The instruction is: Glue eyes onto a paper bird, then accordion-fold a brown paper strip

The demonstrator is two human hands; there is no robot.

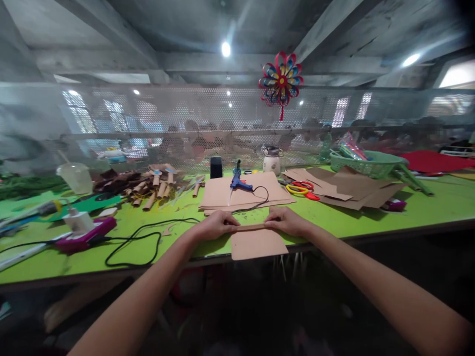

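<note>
A sheet of brown paper (259,245) lies at the table's front edge, its near part reaching over the edge. Its far side is rolled or folded into a narrow strip. My left hand (217,224) pinches the left end of that strip, and my right hand (287,221) pinches the right end. Just beyond my hands is a stack of brown sheets (215,190). A blue hot glue gun (241,184) rests on the stack, its black cord trailing toward me.
Red and yellow scissors (302,189) lie beside loose brown sheets (356,190) on the right. A green basket (365,165) stands behind them. At left are a purple power strip (87,236), a black cable (158,247), rolled brown paper pieces (150,190) and a plastic cup (77,177).
</note>
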